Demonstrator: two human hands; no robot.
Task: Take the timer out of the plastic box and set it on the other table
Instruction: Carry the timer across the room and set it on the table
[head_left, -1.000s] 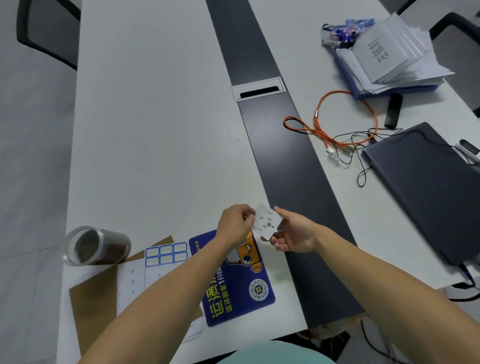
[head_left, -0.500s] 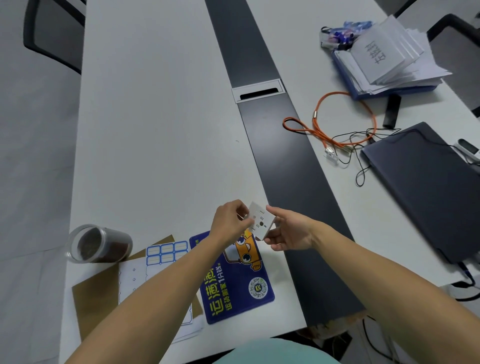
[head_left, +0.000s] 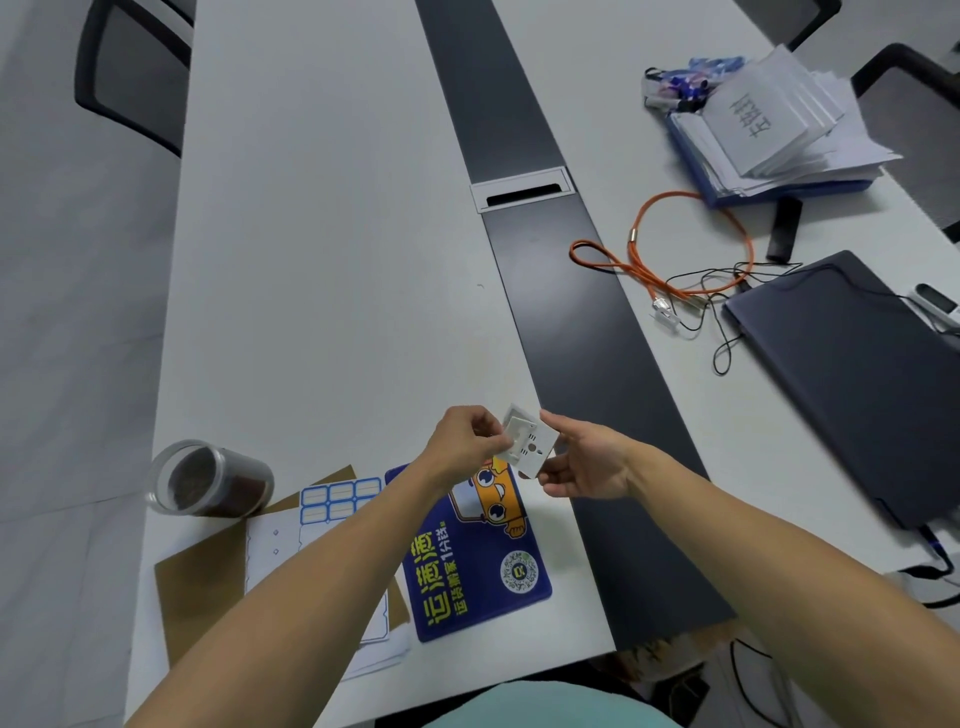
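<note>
Both hands have drifted a touch toward the near table edge since a sec ago, and the little white timer (head_left: 525, 442) has tipped so its flat face w/ a dark round dot shows more. Left hand (head_left: 467, 441) pinches the timer's left edge, fingers curled tight on it; right hand (head_left: 584, 457) cradles the right side, thumb on top, fingers under. Timer's held up in the air, just above the blue card (head_left: 475, 551) w/ the cartoon car, near the dark center strip (head_left: 587, 332). Clear jar (head_left: 208, 480) lies on its side far left on the white table (head_left: 322, 208). Across the strip: orange cable (head_left: 670, 249), closed laptop (head_left: 862, 379), paper stack (head_left: 779, 124).
</note>
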